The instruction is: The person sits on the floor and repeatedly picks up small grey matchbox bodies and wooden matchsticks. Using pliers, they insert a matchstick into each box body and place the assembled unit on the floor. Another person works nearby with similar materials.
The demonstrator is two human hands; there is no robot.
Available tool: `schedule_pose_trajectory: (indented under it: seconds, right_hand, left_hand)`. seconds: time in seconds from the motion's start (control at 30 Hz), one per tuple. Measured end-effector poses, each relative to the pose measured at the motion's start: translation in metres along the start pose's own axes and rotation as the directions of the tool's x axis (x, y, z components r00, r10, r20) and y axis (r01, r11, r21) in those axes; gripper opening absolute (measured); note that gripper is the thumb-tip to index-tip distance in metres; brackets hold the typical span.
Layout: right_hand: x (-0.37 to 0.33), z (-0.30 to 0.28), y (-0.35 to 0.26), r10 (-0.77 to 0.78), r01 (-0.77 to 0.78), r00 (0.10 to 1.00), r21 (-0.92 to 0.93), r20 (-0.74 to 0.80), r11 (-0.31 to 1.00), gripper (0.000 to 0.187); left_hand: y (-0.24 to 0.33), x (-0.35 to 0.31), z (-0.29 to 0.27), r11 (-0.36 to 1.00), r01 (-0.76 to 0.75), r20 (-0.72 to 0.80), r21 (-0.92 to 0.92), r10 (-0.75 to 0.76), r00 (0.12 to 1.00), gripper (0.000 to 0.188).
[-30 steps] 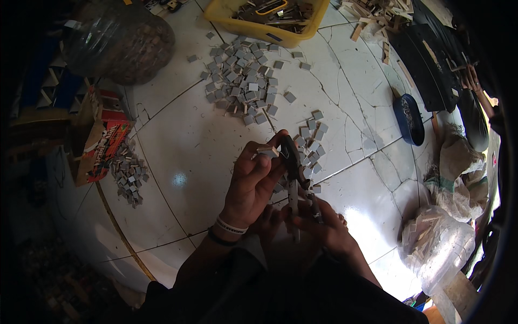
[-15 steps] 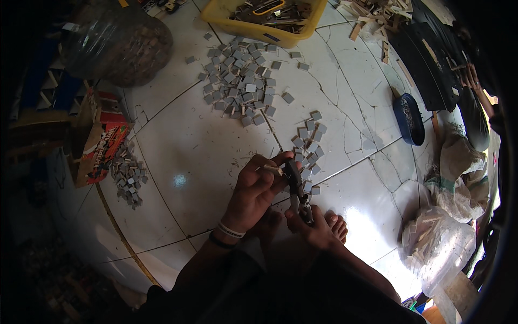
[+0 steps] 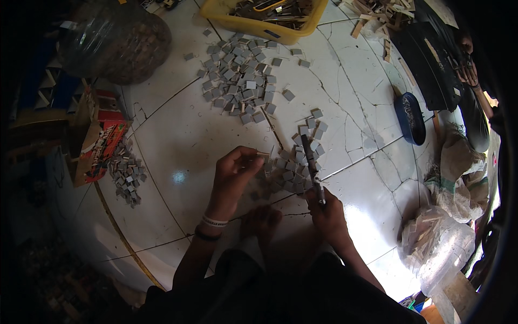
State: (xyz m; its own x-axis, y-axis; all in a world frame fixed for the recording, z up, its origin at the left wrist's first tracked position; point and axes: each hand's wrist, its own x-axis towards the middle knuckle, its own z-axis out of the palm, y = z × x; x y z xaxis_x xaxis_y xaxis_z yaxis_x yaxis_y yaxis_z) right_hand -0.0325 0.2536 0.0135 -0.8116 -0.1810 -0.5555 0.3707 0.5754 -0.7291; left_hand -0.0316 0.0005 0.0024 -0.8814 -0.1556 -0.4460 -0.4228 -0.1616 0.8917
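Left hand: thumb and fingertips of the left hand (image 3: 232,175) pinched on a small piece (image 3: 263,154), seen nearly edge-on; thin prong beside it, attachment unclear.
Right hand: right hand (image 3: 327,216) wrapped round the lower end of a dark plier-like tool (image 3: 311,159), which points away from the body. Hands well apart.
Near cluster: grey-faced square tiles (image 3: 291,171) on the floor between the hands; the tool hides part of them.
Main heap: more such tiles in a grey heap (image 3: 237,75), beyond the hands; a few strays at its right.
Side heap: smaller pile (image 3: 128,175) at left, against an open red carton (image 3: 102,143).
Far edge: yellow basin (image 3: 299,35) holding tools and scraps, just beyond the main heap; bulging clear plastic container (image 3: 121,48) of small pieces at upper left.
Right side: blue dish (image 3: 414,139) with fine bits; black panel (image 3: 423,67); wood strips (image 3: 380,16); crumpled woven sack (image 3: 456,167); clear bag (image 3: 440,243) of strips.
Co-worker: another person's hands (image 3: 468,73) at the right edge, beside the panel.
Floor: cracked white tile floor (image 3: 194,140), littered with slivers; bare foot (image 3: 264,221) below the near cluster.
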Motion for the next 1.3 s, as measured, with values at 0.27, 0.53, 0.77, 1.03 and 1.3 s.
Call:
schedule_pose_trajectory:
  seconds: [0.27, 0.53, 0.77, 1.03, 1.3]
  right_hand:
    - [0.006, -0.010, 0.006, -0.090, 0.106, 0.991, 0.159, -0.103, 0.982, 0.023]
    - [0.008, -0.007, 0.012, -0.087, 0.086, 0.996, 0.184, -0.002, 0.979, 0.037]
    - [0.006, 0.005, 0.017, -0.089, 0.079, 0.995, 0.189, 0.049, 0.979, 0.040]
    - [-0.004, 0.003, -0.003, -0.095, 0.091, 0.994, 0.090, 0.046, 0.992, 0.053]
    - [-0.008, 0.004, -0.019, -0.186, 0.170, 0.973, 0.122, 0.136, 0.978, 0.071]
  left_hand:
    - [-0.011, 0.017, -0.004, 0.956, -0.280, -0.301, 0.093, 0.295, 0.907, 0.045]
    - [-0.058, 0.006, 0.019, 0.584, -0.314, -0.022, 0.749, 0.495, 0.869, 0.054]
    - [-0.046, 0.013, 0.022, 0.598, -0.224, -0.023, 0.770, 0.376, 0.926, 0.054]
    - [-0.023, 0.015, 0.019, 0.621, -0.305, -0.036, 0.722, 0.473, 0.880, 0.052]
    - [0.007, 0.010, 0.012, 0.774, -0.424, -0.082, 0.471, 0.517, 0.852, 0.036]
